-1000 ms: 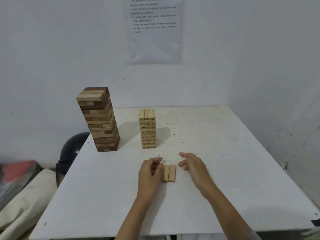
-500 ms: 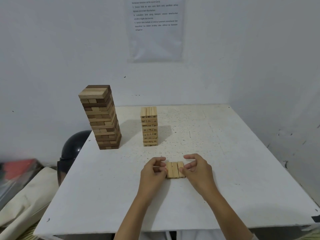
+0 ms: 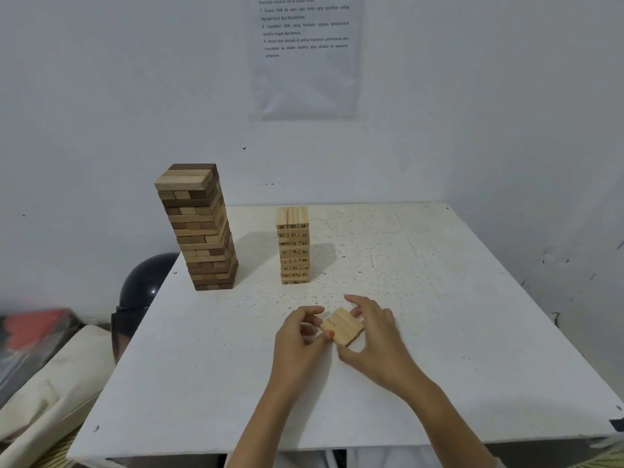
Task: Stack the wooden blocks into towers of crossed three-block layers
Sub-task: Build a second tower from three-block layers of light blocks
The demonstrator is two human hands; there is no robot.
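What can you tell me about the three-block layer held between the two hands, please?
The three-block layer is three pale, bare-looking wooden blocks pressed side by side into a near-square slab, with two seams showing on top. It is turned diagonally to the table edge, in front of the numbered tower. The left hand pinches its left corner and the right hand grips its right side. Whether it is lifted off the surface cannot be told.

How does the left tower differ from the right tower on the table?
The left tower is taller than the right tower. The left tower mixes dark and light blocks; the right tower is all pale. The right tower's block ends show printed numbers; the left tower's are plain. Both stand on the table.
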